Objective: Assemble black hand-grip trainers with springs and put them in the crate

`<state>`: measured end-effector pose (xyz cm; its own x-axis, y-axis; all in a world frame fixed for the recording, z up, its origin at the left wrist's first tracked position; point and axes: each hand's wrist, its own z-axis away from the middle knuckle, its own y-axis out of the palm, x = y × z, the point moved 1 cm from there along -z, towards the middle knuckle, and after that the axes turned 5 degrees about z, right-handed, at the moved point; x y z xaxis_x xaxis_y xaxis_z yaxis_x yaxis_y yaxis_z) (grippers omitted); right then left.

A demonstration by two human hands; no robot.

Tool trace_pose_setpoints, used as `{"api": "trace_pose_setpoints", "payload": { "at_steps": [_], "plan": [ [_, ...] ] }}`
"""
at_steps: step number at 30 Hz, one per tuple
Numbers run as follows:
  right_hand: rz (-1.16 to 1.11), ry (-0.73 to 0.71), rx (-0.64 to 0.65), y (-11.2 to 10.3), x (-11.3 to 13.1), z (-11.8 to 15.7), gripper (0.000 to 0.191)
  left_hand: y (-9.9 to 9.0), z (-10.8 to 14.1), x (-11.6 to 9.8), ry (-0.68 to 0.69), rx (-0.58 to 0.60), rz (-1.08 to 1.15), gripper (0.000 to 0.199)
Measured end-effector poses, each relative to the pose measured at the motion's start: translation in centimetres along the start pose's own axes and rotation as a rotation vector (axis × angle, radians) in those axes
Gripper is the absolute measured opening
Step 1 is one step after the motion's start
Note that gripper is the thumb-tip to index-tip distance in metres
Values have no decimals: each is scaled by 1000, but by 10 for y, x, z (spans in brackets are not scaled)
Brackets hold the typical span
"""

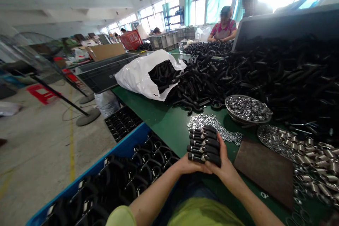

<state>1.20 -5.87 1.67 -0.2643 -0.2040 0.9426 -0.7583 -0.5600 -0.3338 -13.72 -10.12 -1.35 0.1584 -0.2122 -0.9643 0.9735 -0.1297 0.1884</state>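
Between both hands is a stacked row of several black hand grips (204,144) with silver metal parts across their middles. My left hand (194,166) supports the row from below and the near left, its fingers partly hidden. On the right side, my right hand (221,159) wraps the row, thumb at the near end and fingers along the far right. Small metal nuts (212,123) lie scattered on the green table (159,116) just beyond the row. A dark brown board (265,169) rests on the table to the right of my right hand.
Below left stands a blue crate (87,180) of black grips. A torn white sack (137,74) and a heap of black handles (212,81) cover the far table. At right are a metal bowl (247,109) of small parts and loose coil springs (315,162). Co-workers (224,28) sit beyond.
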Motion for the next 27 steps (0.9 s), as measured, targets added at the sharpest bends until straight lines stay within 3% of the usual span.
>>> {"api": "trace_pose_setpoints", "payload": {
  "at_steps": [4,11,16,21,24,27],
  "plan": [
    [19,25,-105,8,7,4,93,6,1,3,53,14,-43,55],
    [83,106,-125,12,-8,18,101,11,1,22,-58,43,-120,48],
    [52,66,-176,19,-16,18,100,12,-8,20,101,51,-243,71],
    [91,134,-169,21,3,23,103,12,-3,10,217,110,-332,58],
    [122,120,-116,28,16,23,107,8,25,-2,181,-35,-229,58],
    [125,-32,89,44,24,20,101,-1,72,-12,84,-276,-109,60]
  ]
}}
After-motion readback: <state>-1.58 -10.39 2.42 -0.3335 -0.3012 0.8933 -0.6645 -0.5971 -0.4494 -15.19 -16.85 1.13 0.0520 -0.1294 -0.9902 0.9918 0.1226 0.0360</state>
